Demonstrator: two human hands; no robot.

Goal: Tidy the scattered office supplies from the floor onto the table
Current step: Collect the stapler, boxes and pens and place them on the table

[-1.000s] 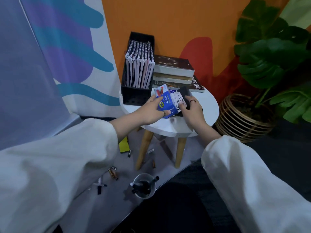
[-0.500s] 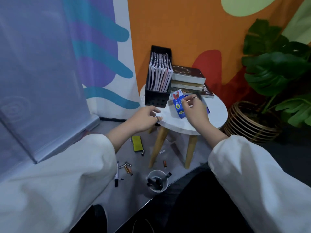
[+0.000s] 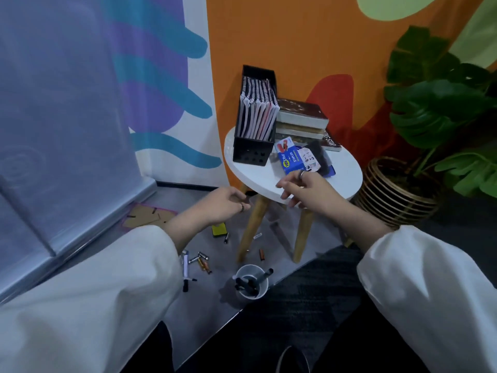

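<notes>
Now both hands off stapler box (image 3: 290, 159); left hand (image 3: 225, 204), right hand (image 3: 309, 187) fingers loosely curled, empty.

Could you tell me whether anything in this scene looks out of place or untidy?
Yes. Supplies lie scattered on the floor by the table's wooden legs: batteries, a marker, a yellow block and a white cup of pens. On the table, the blue stapler box lies askew beside the black organizer.

Office corner: mural wall (image 3: 309, 44), stapler box (image 3: 290, 158).
</notes>
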